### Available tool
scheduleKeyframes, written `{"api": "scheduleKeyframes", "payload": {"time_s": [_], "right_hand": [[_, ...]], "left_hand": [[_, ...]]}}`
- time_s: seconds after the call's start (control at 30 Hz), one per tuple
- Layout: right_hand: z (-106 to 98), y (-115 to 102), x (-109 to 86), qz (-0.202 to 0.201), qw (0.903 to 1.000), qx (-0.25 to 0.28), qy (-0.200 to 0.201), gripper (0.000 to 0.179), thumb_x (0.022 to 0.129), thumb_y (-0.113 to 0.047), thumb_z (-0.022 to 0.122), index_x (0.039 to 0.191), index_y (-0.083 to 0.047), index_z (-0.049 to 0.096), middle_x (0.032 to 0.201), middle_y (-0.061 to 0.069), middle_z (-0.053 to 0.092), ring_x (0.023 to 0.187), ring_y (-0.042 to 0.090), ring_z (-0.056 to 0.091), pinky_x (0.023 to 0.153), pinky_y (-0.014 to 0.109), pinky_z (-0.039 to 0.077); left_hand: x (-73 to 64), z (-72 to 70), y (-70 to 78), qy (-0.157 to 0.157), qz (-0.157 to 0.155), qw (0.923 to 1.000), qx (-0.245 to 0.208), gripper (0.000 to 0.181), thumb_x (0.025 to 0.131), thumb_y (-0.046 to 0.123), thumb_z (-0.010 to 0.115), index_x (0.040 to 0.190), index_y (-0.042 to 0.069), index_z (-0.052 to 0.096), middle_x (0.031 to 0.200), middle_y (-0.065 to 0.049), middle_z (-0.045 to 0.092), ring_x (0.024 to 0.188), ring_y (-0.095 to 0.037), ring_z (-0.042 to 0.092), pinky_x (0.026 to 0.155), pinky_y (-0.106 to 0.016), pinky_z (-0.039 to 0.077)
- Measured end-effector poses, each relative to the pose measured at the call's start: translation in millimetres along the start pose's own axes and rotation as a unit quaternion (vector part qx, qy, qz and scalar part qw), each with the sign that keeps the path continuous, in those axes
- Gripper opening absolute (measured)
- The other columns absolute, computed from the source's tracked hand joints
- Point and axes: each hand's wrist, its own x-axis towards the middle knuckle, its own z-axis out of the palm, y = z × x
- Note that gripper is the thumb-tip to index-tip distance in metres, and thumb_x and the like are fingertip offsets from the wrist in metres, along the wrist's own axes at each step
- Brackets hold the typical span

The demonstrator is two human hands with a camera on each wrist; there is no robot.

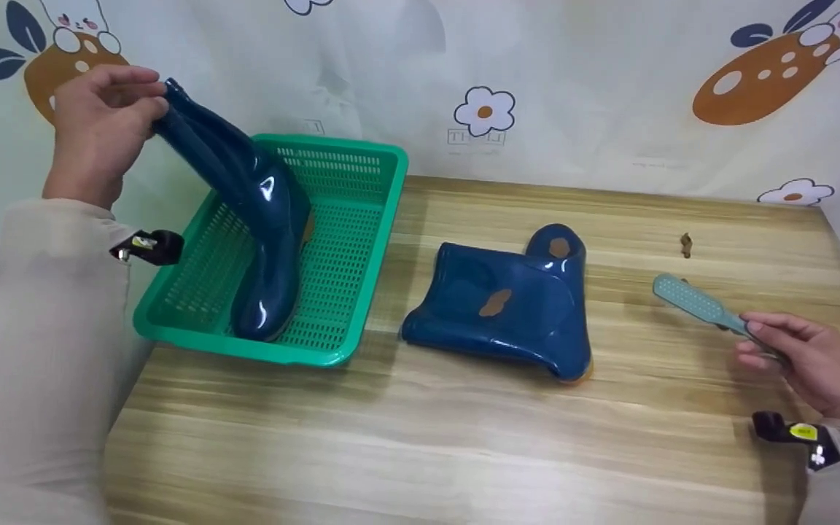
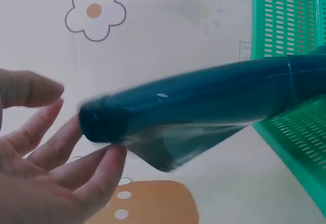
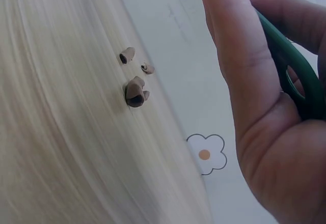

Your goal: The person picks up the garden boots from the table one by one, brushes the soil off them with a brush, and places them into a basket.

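Observation:
One dark blue rubber boot [image 1: 267, 197] stands sole-down in the green basket [image 1: 383, 270], its shaft leaning up to the left. My left hand [image 1: 99, 124] is at the top of that shaft; in the left wrist view its fingers [image 2: 109, 168] touch the rim while the thumb stands apart. A second blue boot [image 1: 500, 299] lies on its side on the table, with brown patches on shaft and toe. My right hand [image 1: 814, 357] grips the handle of a grey-green brush [image 1: 690, 297] above the table; its pale bristles show in the right wrist view.
Several curled brown scraps [image 3: 135, 91] lie on the wooden table [image 1: 464, 452] near its back edge, partly behind the brush in the head view. A wall covering [image 1: 573, 87] printed with flowers and carrots rises behind. The basket stands at the table's left side.

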Motion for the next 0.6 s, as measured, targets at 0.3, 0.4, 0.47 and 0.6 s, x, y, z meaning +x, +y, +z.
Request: {"api": "scheduleKeyframes", "payload": {"time_s": [0.3, 0.4, 0.47, 0.6], "right_hand": [[4.0, 1.5, 4.0, -0.018, 0.9991, 0.012, -0.037, 0.025, 0.092, 0.009, 0.046, 0.107, 0.005, 0.066, 0.094, 0.015, 0.067, 0.077, 0.026, 0.068, 0.071, 0.032, 0.053], [3.7, 1.6, 4.1, -0.021, 0.9987, 0.018, -0.042, 0.027, 0.093, 0.010, 0.044, 0.108, 0.006, 0.065, 0.094, 0.016, 0.067, 0.078, 0.026, 0.068, 0.072, 0.032, 0.053], [4.1, 1.2, 4.4, -0.019, 0.9989, 0.018, -0.040, 0.026, 0.093, 0.010, 0.045, 0.108, 0.006, 0.065, 0.094, 0.017, 0.067, 0.078, 0.026, 0.068, 0.071, 0.032, 0.053], [6.4, 0.2, 5.7, -0.018, 0.9989, 0.013, -0.040, 0.025, 0.092, 0.010, 0.046, 0.108, 0.006, 0.065, 0.095, 0.016, 0.067, 0.078, 0.026, 0.068, 0.072, 0.032, 0.053]], "left_hand": [[-6.5, 6.6, 1.1, 0.022, 0.028, 0.9961, 0.081, 0.033, 0.091, 0.028, 0.058, 0.122, 0.019, 0.059, 0.121, 0.002, 0.060, 0.118, -0.010, 0.043, 0.105, -0.028, 0.027], [-9.6, 10.5, 2.4, 0.014, 0.037, 0.9958, 0.083, 0.034, 0.090, 0.031, 0.058, 0.122, 0.018, 0.059, 0.120, 0.002, 0.061, 0.118, -0.011, 0.046, 0.108, -0.030, 0.023], [-11.3, 14.4, 3.3, 0.003, 0.042, 0.9960, 0.079, 0.035, 0.090, 0.031, 0.058, 0.122, 0.018, 0.059, 0.119, 0.001, 0.062, 0.115, -0.012, 0.050, 0.109, -0.030, 0.023], [-14.2, 23.6, 2.9, -0.022, 0.051, 0.9949, 0.084, 0.035, 0.090, 0.032, 0.058, 0.122, 0.017, 0.058, 0.117, 0.000, 0.062, 0.107, -0.013, 0.058, 0.109, -0.032, 0.024]]}}
